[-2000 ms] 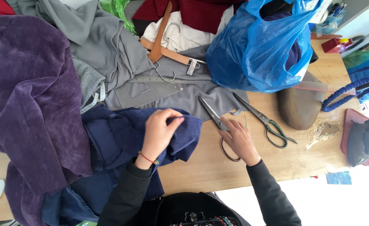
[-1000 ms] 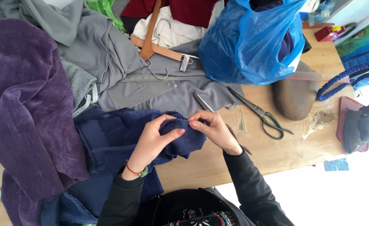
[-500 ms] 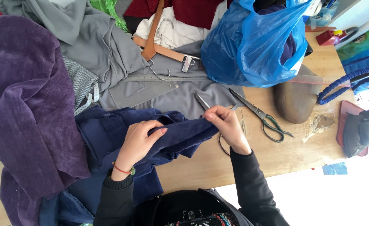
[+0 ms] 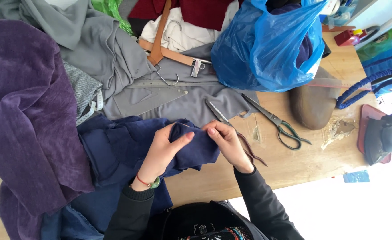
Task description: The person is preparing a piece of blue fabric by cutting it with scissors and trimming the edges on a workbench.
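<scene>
Both my hands grip a bunched fold of navy blue cloth (image 4: 116,151) at the table's front middle. My left hand (image 4: 164,146) pinches the fold from the left, thumb on top. On the fold's right edge my right hand (image 4: 225,142) holds it with bent fingers. A pair of scissors with brown handles (image 4: 236,133) lies under and just beyond my right hand, blades pointing up-left onto the grey garment (image 4: 169,98).
Purple velvet (image 4: 27,111) covers the left side. A wooden hanger (image 4: 169,53) and a metal ruler (image 4: 160,83) lie on the grey cloth. Green-handled scissors (image 4: 278,122), a blue plastic bag (image 4: 267,44), a brown pressing ham (image 4: 313,104) and an iron (image 4: 382,133) sit on the wooden table (image 4: 293,164) at the right.
My right hand left the brown-handled scissors and came to the navy cloth. Both hands first spread the fold apart, then drew together and bunched it.
</scene>
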